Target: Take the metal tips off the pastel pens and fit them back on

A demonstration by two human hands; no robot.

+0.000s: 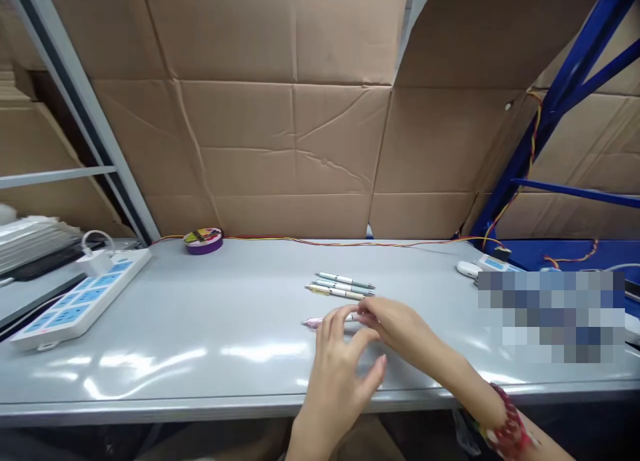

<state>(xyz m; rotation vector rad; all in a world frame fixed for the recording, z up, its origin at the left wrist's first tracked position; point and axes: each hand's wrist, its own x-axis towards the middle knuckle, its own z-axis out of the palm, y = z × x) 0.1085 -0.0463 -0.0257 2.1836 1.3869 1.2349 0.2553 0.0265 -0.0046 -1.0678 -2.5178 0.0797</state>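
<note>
A pink and white pen [313, 323] lies low over the grey tabletop, its right part hidden by my hands. My right hand [393, 327] reaches in from the right, its fingers curled closed at the pen's right end. My left hand [343, 371] arches over the pen's middle, thumb spread away from the bent fingers; its fingertips are close to the pen, and contact cannot be made out. Just beyond, a pale green pen [345, 279], another green and white pen [340, 287] and a cream-yellow pen [333, 291] lie side by side.
On the left, a white power strip [83, 299] with a plugged-in charger rests on the grey table [200, 301]. A purple tape roll [203, 241] stands near the cardboard wall [280, 147]. Thin twisted wires [320, 241] run along the back edge. Blue metal framing [547, 107] rises at right.
</note>
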